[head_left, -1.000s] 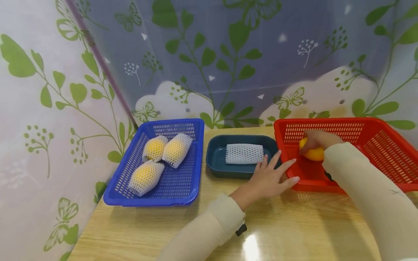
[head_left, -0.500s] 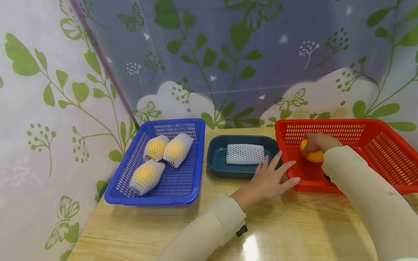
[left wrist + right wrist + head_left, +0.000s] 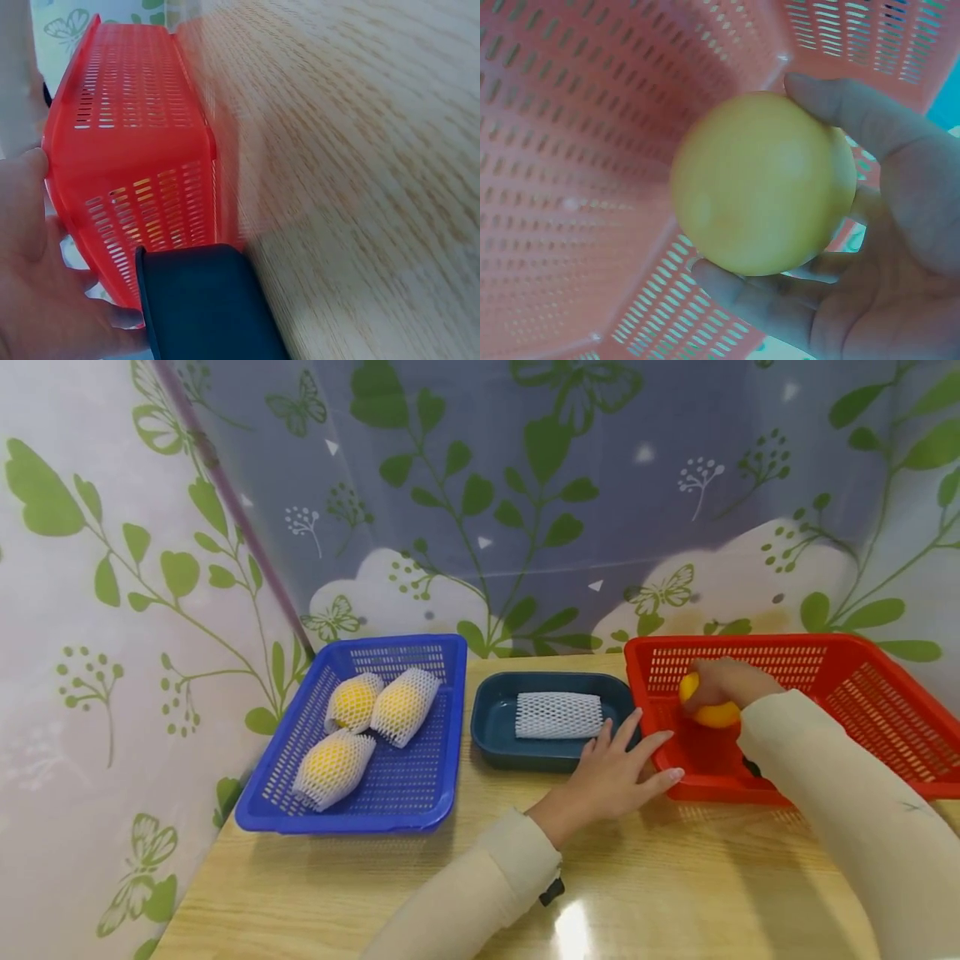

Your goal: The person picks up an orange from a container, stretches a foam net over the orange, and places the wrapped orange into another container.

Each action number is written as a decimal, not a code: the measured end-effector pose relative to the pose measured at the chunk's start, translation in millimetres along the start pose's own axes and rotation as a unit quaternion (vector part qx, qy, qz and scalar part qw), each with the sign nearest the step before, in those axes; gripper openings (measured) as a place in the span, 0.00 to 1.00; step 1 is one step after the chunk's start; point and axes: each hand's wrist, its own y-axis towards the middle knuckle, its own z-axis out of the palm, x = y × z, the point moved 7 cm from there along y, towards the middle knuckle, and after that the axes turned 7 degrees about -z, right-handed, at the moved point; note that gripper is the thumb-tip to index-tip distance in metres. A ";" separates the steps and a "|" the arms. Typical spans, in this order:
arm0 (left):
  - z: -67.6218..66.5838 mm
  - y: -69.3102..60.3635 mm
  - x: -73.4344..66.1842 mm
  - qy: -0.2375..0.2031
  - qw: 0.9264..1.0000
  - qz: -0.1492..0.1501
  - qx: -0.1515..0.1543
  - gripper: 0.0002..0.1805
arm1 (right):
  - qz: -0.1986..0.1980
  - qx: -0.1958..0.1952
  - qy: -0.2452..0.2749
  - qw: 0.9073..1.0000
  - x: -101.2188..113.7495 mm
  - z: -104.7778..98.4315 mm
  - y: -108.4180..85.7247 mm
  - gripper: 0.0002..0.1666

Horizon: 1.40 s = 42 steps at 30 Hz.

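Inside the red basket, my right hand grips a round yellow-orange fruit. The right wrist view shows the smooth fruit between thumb and curled fingers, low in the basket's corner. My left hand has its fingers spread at the gap between the red basket and a dark teal tray. In the left wrist view, its thumb is at the basket's rim and other fingertips are at the tray's edge. A white foam net sleeve lies flat in that tray, with no fruit visible inside it.
A blue basket stands at the left with three yellow fruits in white foam nets. All the containers stand on a wooden table. A patterned curtain hangs directly behind them.
The head view has shifted slightly. Both hands keep nearly the same places, the right still gripping the fruit in the red basket.
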 end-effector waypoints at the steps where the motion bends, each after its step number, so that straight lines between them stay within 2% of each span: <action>1: -0.2 0.0 0.0 0.001 1.000 0.000 -0.001 0.35 | -0.005 -0.004 -0.003 1.000 1.8 -2.5 -0.7 0.54; 6: 0.2 -0.7 -0.4 0.004 1.000 0.001 -0.001 0.35 | -0.041 -0.027 -0.039 0.998 11.8 -14.3 -5.4 0.52; 12: 0.7 -0.8 -0.7 -0.005 1.000 0.002 -0.001 0.35 | -0.074 -0.059 -0.097 0.991 24.6 -26.4 -13.2 0.47; 18: 1.3 0.7 -0.3 -0.019 1.000 0.001 0.002 0.34 | -0.106 -0.091 -0.113 0.984 40.1 -36.2 -23.2 0.46; 21: -1.8 -1.0 2.1 -0.053 0.999 0.004 -0.006 0.35 | -0.127 -0.111 -0.124 0.978 52.4 -40.1 -31.8 0.46; 24: -12.5 -5.3 5.9 -0.122 0.992 0.014 -0.041 0.34 | -0.153 -0.132 -0.128 0.971 68.4 -41.6 -42.8 0.45; 26: -23.6 -8.5 9.5 -0.177 0.981 0.022 -0.075 0.33 | -0.171 -0.145 -0.127 0.966 79.1 -42.0 -50.0 0.45; 29: -43.4 -14.0 21.1 -0.255 0.958 0.016 -0.130 0.30 | -0.194 -0.165 -0.124 0.959 96.2 -43.9 -59.2 0.45; 32: -61.0 -20.1 35.1 -0.339 0.926 0.003 -0.165 0.26 | -0.217 -0.185 -0.114 0.952 110.8 -45.5 -68.4 0.44; 34: -69.7 -24.5 43.7 -0.388 0.905 -0.005 -0.175 0.25 | -0.233 -0.199 -0.095 0.947 118.9 -45.6 -74.6 0.44; 36: -76.8 -28.4 51.0 -0.428 0.887 -0.010 -0.175 0.26 | -0.248 -0.212 -0.072 0.943 125.7 -44.5 -80.6 0.44; 37: -79.8 -30.4 54.1 -0.441 0.880 -0.011 -0.173 0.26 | -0.255 -0.220 -0.059 0.940 129.2 -43.6 -83.6 0.44; 40: -88.6 -37.0 63.2 -0.464 0.869 -0.013 -0.173 0.30 | -0.276 -0.243 -0.016 0.930 138.4 -39.7 -92.0 0.43; 42: -93.9 -40.9 68.2 -0.479 0.861 -0.009 -0.171 0.32 | -0.293 -0.262 0.012 0.919 145.1 -35.9 -98.5 0.42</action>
